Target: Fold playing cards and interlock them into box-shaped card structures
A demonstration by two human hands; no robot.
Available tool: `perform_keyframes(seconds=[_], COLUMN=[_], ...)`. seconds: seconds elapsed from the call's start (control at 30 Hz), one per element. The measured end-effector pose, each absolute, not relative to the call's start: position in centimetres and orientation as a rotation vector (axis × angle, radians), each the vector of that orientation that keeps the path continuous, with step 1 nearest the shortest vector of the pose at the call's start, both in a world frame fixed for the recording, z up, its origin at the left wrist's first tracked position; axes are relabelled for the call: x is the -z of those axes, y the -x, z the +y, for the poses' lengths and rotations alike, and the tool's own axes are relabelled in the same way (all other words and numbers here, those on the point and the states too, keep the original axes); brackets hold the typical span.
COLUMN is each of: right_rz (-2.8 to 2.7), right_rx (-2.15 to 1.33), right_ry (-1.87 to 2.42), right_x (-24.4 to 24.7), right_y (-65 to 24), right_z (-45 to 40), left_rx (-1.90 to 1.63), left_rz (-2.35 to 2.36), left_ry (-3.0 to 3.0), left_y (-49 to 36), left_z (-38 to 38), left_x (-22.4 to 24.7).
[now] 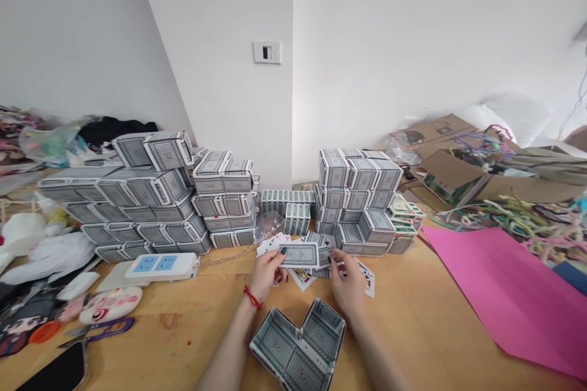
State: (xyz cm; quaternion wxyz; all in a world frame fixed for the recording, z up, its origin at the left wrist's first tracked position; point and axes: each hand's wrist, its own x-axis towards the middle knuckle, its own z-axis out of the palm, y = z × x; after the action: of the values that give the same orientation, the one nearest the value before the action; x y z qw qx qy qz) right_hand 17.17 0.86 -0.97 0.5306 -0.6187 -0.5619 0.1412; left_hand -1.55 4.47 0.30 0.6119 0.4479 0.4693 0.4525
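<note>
While your left hand [267, 270] pinches a playing card [300, 255] between thumb and fingers, patterned back toward you, your right hand [347, 278] sits just beside it, its thumb and fingertips drawn close together; whether they grip a card, you cannot tell from this view. A red cord bracelet [253, 298] circles your left wrist. Around your fingers lie loose cards: some fanned face-up by the left hand, a face card [302, 279] below the held one, and another face-up card [369, 281] beyond your right hand.

Between your forearms, toward the near edge of the wooden table [183, 330], rests the heart-shaped open tray [298, 348] walled with card backs, its notch facing your hands. Farther off, along the table's far edge by the wall, card-covered blocks rise in a left stack [151, 195], a middle stack [224, 195] and a right stack [358, 180], with green-and-white card boxes [288, 197] between the last two.

Toward the table's near left corner are a white power strip [162, 266], purple-handled scissors [110, 328] and a dark-screened phone [57, 372]; along the right edge, a bright pink sheet [509, 293] and fuzzy coloured strands [527, 232].
</note>
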Motion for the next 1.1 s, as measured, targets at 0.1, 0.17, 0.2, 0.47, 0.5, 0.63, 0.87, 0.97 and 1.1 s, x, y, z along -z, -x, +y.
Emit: perform_keyframes(seconds=[0.1,0.17,0.2,0.47,0.5,0.63,0.87,0.97,1.1], right_rz=[-1.524,-1.613,-1.643,-1.713,-1.692,-1.687,-1.693,-1.683,-1.581], right_rx=[-0.154,-0.104,-0.087,-0.134,-0.134,-0.109,-0.048,-0.088,-0.148], right_ry=[1.506,1.528,1.55,1.695,1.709,1.702,1.707,1.694,1.608], right_x=[1.4,1.7,1.9,3.0,3.1,3.4,2.9,2.6,2.4], right_y=[-17.3,-17.2,-17.2,-16.9,-17.0,-17.2,-16.9,-16.8,-16.8], right_z=[1.2,1.4,1.4,1.8,1.8,2.0,1.7,1.5,1.5], left_rx=[-1.102,-1.103,-1.101,-1.088,-1.086,-1.09,-1.127,-1.172,-1.258], left_rz=[1.059,1.034,1.021,1.028,1.028,1.013,1.02,1.08,1.177], left_ry=[-0.947,-0.924,-0.92,-0.949,-0.952,-0.949,-0.986,-1.039,-1.04], left_y=[1.6,1.6,1.6,1.6,1.6,1.6,1.6,1.6,1.8], left_z=[4.7,4.8,4.8,4.8,4.8,4.9,5.1,5.2,5.3], left_x=[0.0,0.2,0.3,0.4,0.4,0.7,0.9,0.9,0.8])
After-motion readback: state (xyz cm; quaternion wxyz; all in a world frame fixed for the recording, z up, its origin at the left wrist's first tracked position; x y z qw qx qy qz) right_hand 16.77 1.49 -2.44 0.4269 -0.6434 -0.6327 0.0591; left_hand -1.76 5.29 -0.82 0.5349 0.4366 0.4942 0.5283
